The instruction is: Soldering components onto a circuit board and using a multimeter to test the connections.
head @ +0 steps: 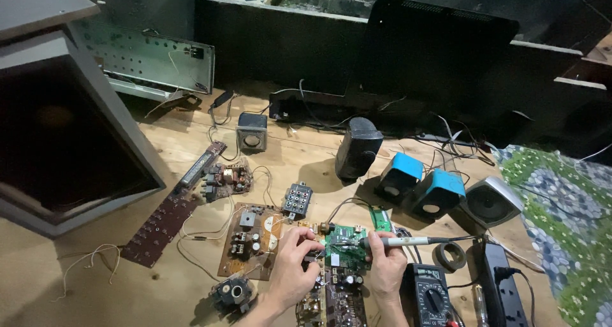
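The right hand (387, 266) is closed around a soldering iron (398, 241), whose tip points toward nine o'clock and meets the green circuit board (345, 249) low on the wooden worktop (306, 158). The left hand (292, 266), fingers curled narrow, pinches something small at the board's nine o'clock edge; what it is cannot be told. A brown circuit board (248, 241) lies just beside the left hand at ten o'clock. A multimeter (428, 296) sits at the right hand's four o'clock. Two blue speakers (421, 183) stand at one o'clock, near the green board.
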